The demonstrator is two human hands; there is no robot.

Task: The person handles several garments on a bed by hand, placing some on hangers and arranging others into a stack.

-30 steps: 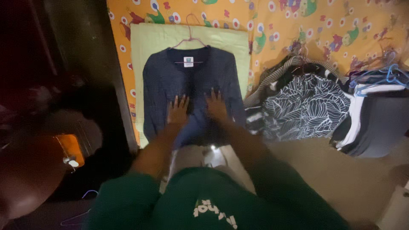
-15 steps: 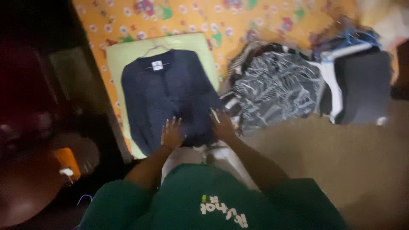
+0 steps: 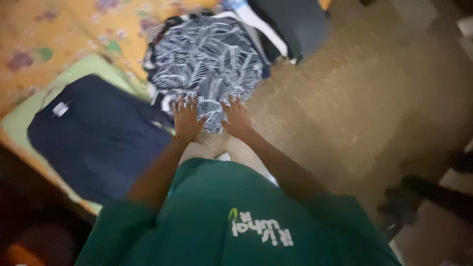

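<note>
My left hand (image 3: 186,118) and my right hand (image 3: 236,118) lie flat, fingers spread, on the near edge of a black-and-white leaf-patterned garment (image 3: 207,59) that tops a pile of clothes. Neither hand grips anything that I can see. A dark navy shirt (image 3: 98,138) with a white neck label lies spread on a pale green cloth (image 3: 81,69) to the left of my left hand. My green sleeves and green top fill the bottom of the view. The picture is blurred by motion.
An orange cartoon-printed sheet (image 3: 49,34) covers the far left. More dark and white clothes (image 3: 281,24) lie behind the patterned garment. Beige carpet (image 3: 345,98) spreads to the right, with a dark object (image 3: 419,197) at the right edge.
Both hands left the navy shirt and moved right onto the black-and-white patterned garment. The view swung right and tilted, so the shirt now sits at the left.
</note>
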